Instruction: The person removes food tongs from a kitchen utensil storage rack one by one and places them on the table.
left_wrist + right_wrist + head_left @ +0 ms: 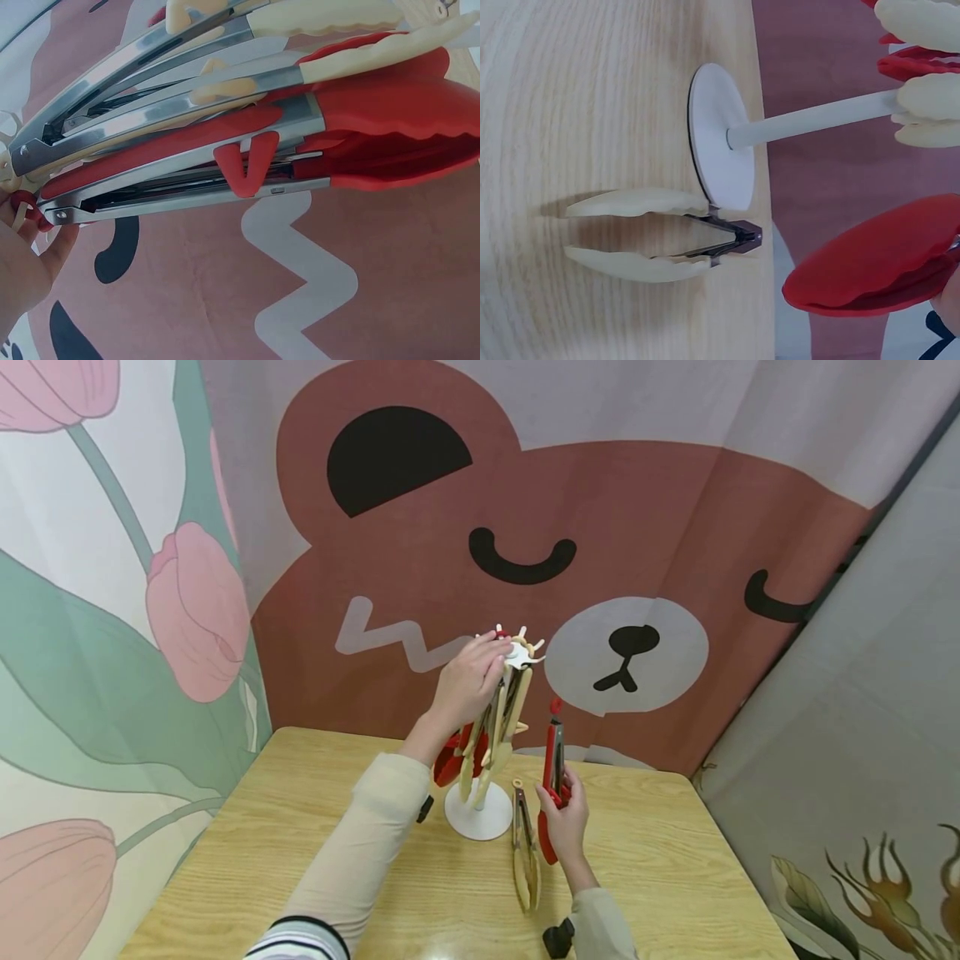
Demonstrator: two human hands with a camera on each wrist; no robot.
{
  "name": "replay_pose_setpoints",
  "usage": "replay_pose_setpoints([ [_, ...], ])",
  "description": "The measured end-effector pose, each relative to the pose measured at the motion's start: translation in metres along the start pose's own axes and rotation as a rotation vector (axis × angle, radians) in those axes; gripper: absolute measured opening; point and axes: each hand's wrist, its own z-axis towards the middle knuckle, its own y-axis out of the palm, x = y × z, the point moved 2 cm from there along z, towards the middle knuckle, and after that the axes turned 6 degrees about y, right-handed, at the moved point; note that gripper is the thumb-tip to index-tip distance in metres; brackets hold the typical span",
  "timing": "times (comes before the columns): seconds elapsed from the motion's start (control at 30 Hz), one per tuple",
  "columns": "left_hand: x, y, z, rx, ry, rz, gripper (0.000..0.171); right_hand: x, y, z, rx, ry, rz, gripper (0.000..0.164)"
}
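Observation:
A white stand (521, 653) with hooks round its top bears several hanging tongs, cream and red. My left hand (471, 681) reaches to its top. In the left wrist view, that hand's thumb and finger pinch the ring end of hanging red tongs (390, 112), whose ring is over a white hook. Beside them hang cream tongs (187, 124). To the right of the stand, my right hand (566, 814) grips other red tongs (553, 760) upright, ring end up. Their red head (870, 259) points down in the right wrist view.
Another pair of cream tongs (522, 860) lies on the wooden table (652, 860), just right of the stand's round white base (468, 818). A curtain (637, 527) with a bear print hangs behind the table's far edge.

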Motion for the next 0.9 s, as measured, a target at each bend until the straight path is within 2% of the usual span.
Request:
replay_pose_setpoints([
  [0.13,0.000,0.000,0.000,-0.001,0.001,0.003,0.033,0.020,-0.001,-0.001,0.026,0.026,-0.050,0.049],
  [0.37,0.000,-0.001,0.000,0.002,0.004,0.004,0.033,0.030,-0.005,-0.004,0.053,0.059,-0.149,0.045],
  [0.9,0.000,0.000,-0.001,0.001,-0.004,-0.009,0.033,0.044,-0.011,-0.008,-0.005,0.232,-0.278,0.045],
])
